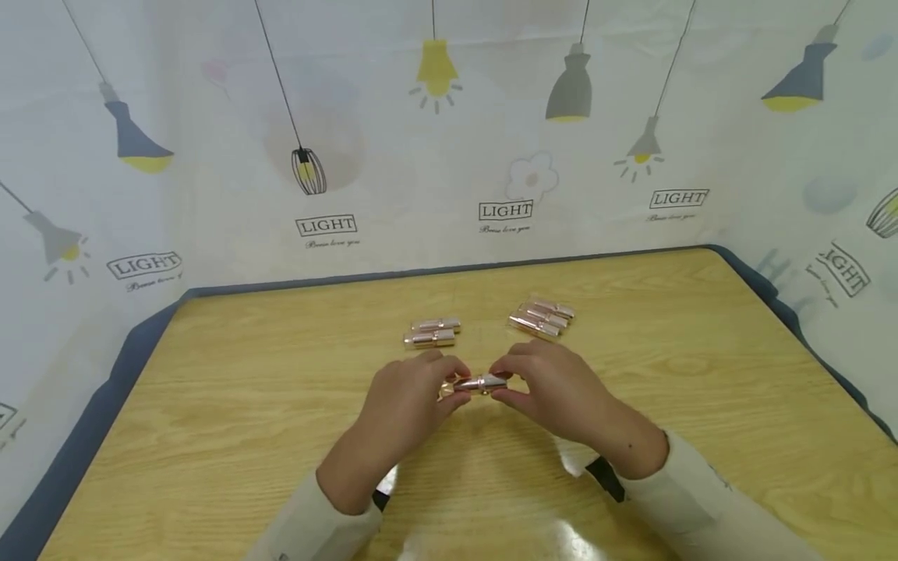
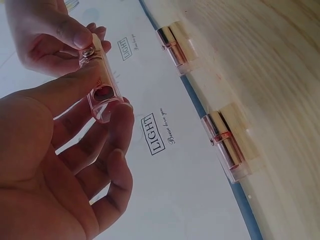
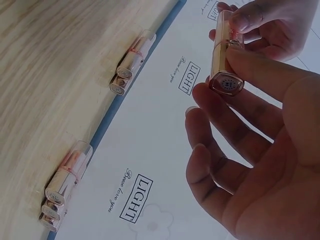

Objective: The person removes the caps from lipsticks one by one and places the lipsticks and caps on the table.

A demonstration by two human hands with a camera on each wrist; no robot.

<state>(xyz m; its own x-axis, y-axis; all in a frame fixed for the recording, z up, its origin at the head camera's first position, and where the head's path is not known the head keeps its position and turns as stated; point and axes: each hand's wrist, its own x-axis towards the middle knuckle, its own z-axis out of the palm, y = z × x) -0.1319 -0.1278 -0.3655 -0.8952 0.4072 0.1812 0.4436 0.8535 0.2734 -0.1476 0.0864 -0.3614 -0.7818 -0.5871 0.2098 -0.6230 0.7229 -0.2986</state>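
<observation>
A rose-gold lipstick tube [image 1: 480, 383] with a clear cap lies level between both hands, over the near side of the table. My left hand [image 1: 403, 401] pinches the clear-cap end between thumb and fingers. At the other end, my right hand [image 1: 561, 389] grips the metallic base. In the left wrist view, a dark red tip shows inside the cap of this lipstick [image 2: 104, 92]. A round label is visible on the base of the lipstick [image 3: 226, 83] in the right wrist view; the other fingers of each hand curl loosely below.
Two similar lipsticks [image 1: 431, 338] lie side by side beyond my left hand. Three more lipsticks [image 1: 536, 324] rest in a row beyond my right hand. The wooden table [image 1: 245, 374] meets a light printed cloth [image 1: 400, 202] at the back and sides.
</observation>
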